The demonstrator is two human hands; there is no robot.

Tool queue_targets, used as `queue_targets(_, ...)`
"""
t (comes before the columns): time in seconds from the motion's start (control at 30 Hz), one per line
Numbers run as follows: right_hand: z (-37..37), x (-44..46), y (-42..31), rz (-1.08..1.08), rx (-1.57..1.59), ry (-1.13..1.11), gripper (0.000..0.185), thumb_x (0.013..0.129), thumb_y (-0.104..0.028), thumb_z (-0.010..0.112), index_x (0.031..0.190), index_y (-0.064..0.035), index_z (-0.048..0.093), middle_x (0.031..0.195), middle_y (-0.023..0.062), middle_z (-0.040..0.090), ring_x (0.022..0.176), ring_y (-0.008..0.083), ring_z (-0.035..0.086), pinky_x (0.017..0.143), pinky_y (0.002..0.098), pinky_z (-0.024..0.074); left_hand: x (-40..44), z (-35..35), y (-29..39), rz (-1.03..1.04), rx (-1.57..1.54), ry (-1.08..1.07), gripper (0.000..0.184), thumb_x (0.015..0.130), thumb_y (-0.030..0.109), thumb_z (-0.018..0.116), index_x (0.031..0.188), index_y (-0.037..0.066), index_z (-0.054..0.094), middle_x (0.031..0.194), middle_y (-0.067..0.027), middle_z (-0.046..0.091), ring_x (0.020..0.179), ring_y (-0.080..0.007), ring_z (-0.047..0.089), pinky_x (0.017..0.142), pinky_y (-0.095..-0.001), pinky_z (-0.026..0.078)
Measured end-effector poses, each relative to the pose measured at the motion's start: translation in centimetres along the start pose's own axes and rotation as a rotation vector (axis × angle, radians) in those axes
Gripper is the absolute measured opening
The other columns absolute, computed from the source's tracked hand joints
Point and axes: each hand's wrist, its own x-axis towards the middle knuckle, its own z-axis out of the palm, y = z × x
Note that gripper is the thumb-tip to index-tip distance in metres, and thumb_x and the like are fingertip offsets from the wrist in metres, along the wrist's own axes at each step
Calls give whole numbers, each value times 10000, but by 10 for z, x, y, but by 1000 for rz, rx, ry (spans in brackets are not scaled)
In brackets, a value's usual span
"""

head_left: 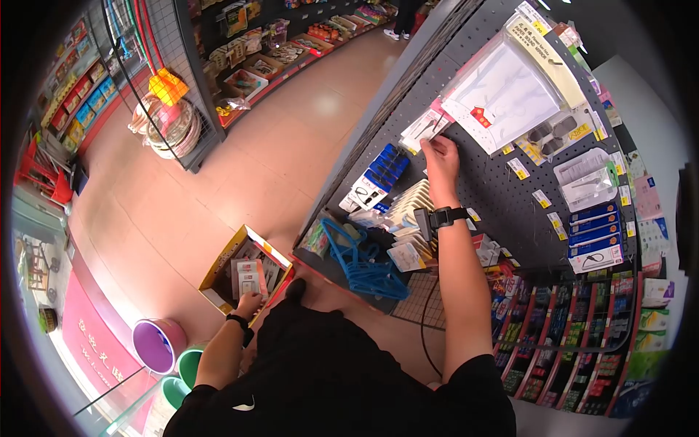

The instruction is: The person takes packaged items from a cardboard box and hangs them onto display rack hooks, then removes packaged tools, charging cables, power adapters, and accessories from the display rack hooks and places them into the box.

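Observation:
My right hand (pixel 442 159), with a dark band on its wrist, is raised to the pegboard rack (pixel 488 186). Its fingers are pinched at the lower edge of a white hanging packet (pixel 422 129). Low on the left, my left hand (pixel 250 304) is closed on the near rim of an open yellow cardboard box (pixel 218 266). Inside that box lie white and red packets (pixel 250 280). Below my right hand hang blue-backed packets (pixel 386 171) and a row of cream-coloured cards (pixel 411 207).
Blue plastic hangers (pixel 357 262) hang at the rack's lower left. To the right are blue boxed cables (pixel 593 237) and a large mirror pack (pixel 502 87). Purple (pixel 156 346) and green buckets (pixel 191 364) stand at lower left. Another person's shoes (pixel 395 34) show far back.

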Motion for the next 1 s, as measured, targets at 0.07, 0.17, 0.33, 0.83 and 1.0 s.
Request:
queue_targets(0.07, 1, 5, 7, -4, -50, 57, 306, 869, -109, 710, 1102, 21, 560, 1028, 84, 624, 941, 135, 593, 833, 262, 472, -2, 1, 2, -17, -8, -7, 239, 880, 181, 525, 989, -3, 631, 789, -79, 641, 526, -134, 541, 451, -280, 411)
queue_targets(0.17, 3, 4, 6, -14, 32, 43, 233, 871, -115, 714, 1024, 13, 592, 944, 55, 634, 852, 110, 591, 758, 243, 469, -4, 2, 0, -12, -33, 16, 238, 877, 181, 525, 976, -4, 637, 781, -73, 642, 522, -128, 537, 446, -273, 405)
queue_targets(0.33, -2, -4, 6, -67, 14, 59, 188, 878, -127, 711, 966, 0, 605, 899, 44, 643, 811, 102, 593, 716, 241, 476, 5, 2, -11, 33, 61, 44, 270, 859, 220, 545, 981, 4, 651, 858, -120, 681, 643, -221, 634, 566, -364, 517)
queue_targets(0.83, -16, -76, -44, 51, 261, -257, 104, 920, -72, 641, 923, -48, 539, 881, 29, 620, 750, 83, 571, 631, 234, 483, -13, 16, 22, 258, 38, 251, 283, 866, 200, 552, 1006, -24, 656, 800, -105, 664, 627, -178, 625, 561, -319, 508)
queue_targets(1.0, -17, -102, -53, 76, 325, -284, 144, 892, -56, 670, 942, -47, 535, 865, 18, 614, 771, 86, 578, 654, 230, 479, -43, 38, 75, 348, 32, 199, 293, 886, 196, 553, 1056, -21, 653, 822, -99, 667, 703, -167, 632, 625, -308, 518)
